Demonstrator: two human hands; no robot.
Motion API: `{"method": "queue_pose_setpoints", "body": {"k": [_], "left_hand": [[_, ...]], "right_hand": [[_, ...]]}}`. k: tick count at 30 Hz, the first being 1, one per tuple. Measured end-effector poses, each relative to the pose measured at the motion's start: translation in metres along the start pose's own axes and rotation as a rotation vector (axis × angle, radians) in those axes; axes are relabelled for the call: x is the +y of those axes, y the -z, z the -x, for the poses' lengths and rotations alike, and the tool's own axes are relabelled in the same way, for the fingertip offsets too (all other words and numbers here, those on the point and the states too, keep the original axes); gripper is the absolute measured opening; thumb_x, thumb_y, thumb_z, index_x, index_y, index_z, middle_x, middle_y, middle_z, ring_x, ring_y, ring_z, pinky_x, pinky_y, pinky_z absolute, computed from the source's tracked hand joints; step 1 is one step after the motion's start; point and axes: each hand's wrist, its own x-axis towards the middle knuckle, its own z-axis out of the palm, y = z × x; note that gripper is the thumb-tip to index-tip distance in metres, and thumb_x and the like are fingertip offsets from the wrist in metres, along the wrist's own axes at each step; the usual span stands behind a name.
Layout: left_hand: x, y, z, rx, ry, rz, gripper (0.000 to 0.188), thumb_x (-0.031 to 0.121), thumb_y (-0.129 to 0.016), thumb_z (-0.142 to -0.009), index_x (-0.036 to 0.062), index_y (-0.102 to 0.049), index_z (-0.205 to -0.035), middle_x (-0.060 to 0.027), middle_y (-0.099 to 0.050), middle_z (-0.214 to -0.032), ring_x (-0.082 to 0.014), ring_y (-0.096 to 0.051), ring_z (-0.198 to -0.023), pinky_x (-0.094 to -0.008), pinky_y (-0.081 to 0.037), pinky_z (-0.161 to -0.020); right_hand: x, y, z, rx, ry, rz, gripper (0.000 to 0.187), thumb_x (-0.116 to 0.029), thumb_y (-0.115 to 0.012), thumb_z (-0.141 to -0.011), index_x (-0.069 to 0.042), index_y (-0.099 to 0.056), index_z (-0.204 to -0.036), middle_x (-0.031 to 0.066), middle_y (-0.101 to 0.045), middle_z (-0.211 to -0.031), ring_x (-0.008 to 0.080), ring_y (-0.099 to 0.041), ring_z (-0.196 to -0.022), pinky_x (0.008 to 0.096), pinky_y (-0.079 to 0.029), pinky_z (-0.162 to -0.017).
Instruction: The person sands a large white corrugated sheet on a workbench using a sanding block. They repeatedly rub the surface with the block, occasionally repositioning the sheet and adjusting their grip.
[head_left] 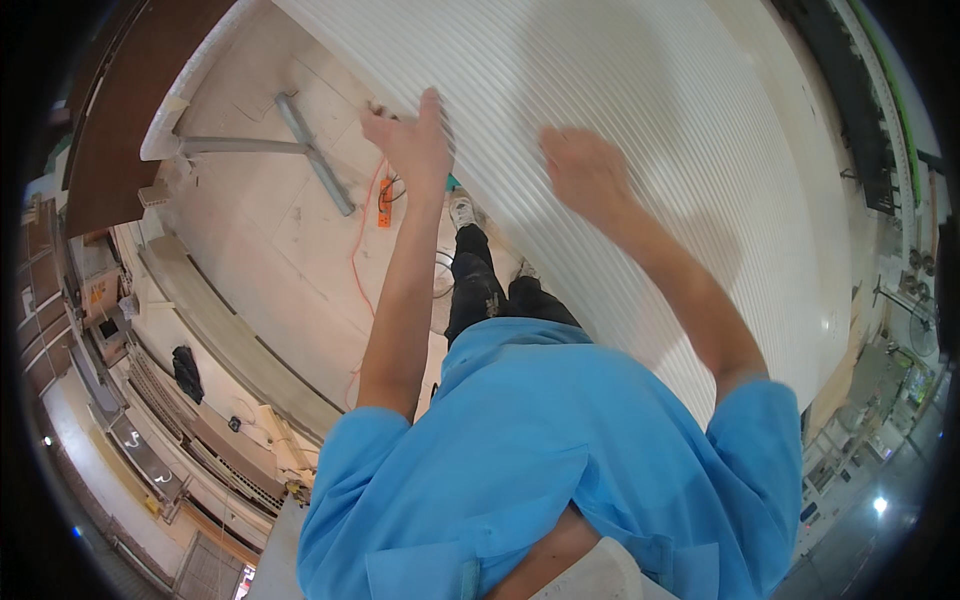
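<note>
A large white panel point(700, 230) with fine parallel ribs spreads in front of me and to my right. My left hand point(412, 145) is at its left edge, thumb and fingers apart, with nothing visible between them. Whether it touches the edge I cannot tell. Over the ribbed surface is my right hand point(585, 172), its back toward me. Motion smears its fingers, so their hold and contact with the panel are unclear.
On the pale floor left of the panel lie an orange power strip point(385, 203) and an orange cord point(357, 265). A grey metal T-shaped leg point(315, 150) stands beyond them. Long boards point(235, 330) run along the left. A dark machine rail point(850, 110) lies at far right.
</note>
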Motion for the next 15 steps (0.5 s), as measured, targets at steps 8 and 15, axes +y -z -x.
{"method": "queue_pose_setpoints", "body": {"k": [8,15], "left_hand": [[0.03,-0.013,0.014,-0.197,-0.25,-0.493,0.104,0.056,-0.081,-0.08,-0.0009,-0.036,-0.154,-0.0323,-0.029,-0.159,-0.0574,-0.016,-0.149,-0.0612,-0.029,-0.118],[0.02,-0.011,0.018,-0.198,-0.236,-0.417,0.089,0.053,-0.076,-0.086,-0.0021,-0.045,-0.149,-0.0288,-0.028,-0.163,-0.0549,-0.012,-0.153,-0.0597,-0.025,-0.122]], "right_hand": [[0.011,0.066,0.165,-0.06,-0.198,-0.034,0.008,-0.007,-0.067,-0.085,-0.009,-0.062,-0.091,0.009,-0.066,-0.084,0.0302,-0.065,-0.077,0.0435,-0.053,-0.063],[0.005,0.049,0.135,0.045,-0.213,0.032,0.007,-0.01,-0.066,-0.088,-0.008,-0.06,-0.087,0.0097,-0.065,-0.08,0.0303,-0.064,-0.074,0.0435,-0.052,-0.062]]}}
